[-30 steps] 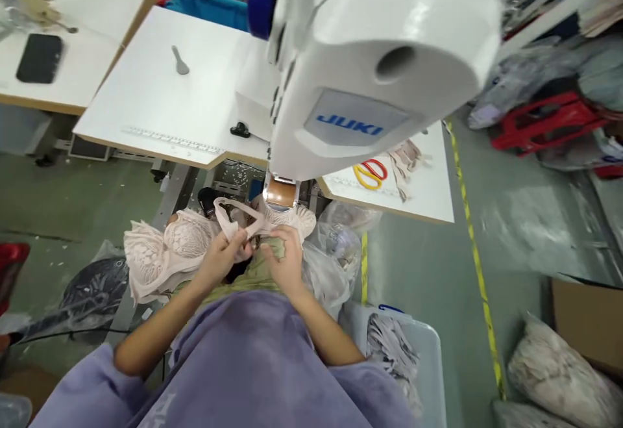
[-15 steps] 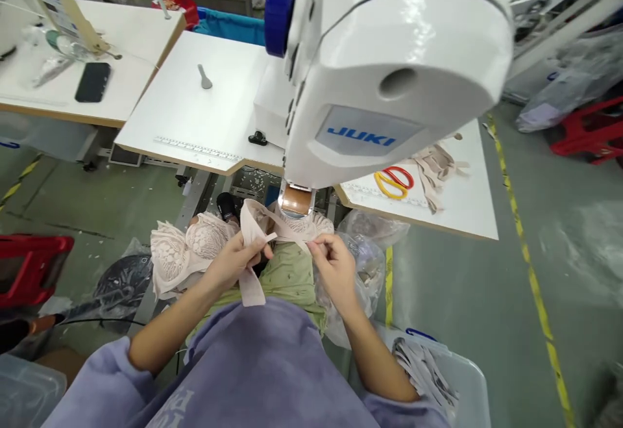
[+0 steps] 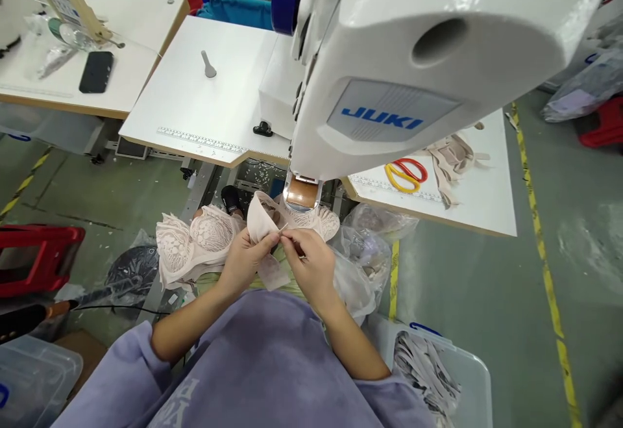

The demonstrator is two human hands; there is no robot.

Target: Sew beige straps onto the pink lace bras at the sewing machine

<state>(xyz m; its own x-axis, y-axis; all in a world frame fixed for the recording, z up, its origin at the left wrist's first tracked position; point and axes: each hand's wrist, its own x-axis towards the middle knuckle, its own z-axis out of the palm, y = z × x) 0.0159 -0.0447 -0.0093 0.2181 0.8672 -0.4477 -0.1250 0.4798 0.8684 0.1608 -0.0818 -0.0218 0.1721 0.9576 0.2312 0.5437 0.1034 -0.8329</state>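
Directly below the sewing machine head [image 3: 384, 90], both my hands pinch a pale beige fabric band close together. My left hand [image 3: 249, 258] is closed on the band [image 3: 275, 274], whose loose end hangs down beneath the fingers. Thumb and fingers of my right hand [image 3: 310, 265] are pinched at the same spot, on a band end by the left thumb. A lace bra [image 3: 214, 236] lies to the left, its cups facing up. More lace [image 3: 324, 221] shows behind my right hand, under the machine; how it joins the band is hidden.
The white table [image 3: 204, 103] spreads left and right of the machine. Red and yellow scissors [image 3: 406, 175] and beige fabric strips [image 3: 450, 165] lie on its right part. At lower right stands a clear bin [image 3: 474, 376] holding grey strips. A phone [image 3: 96, 72] rests on the neighbouring table.
My right hand has moved left to meet my left hand, and the stretch of band between them has closed up. The view has shifted slightly, so the machine head appears larger.
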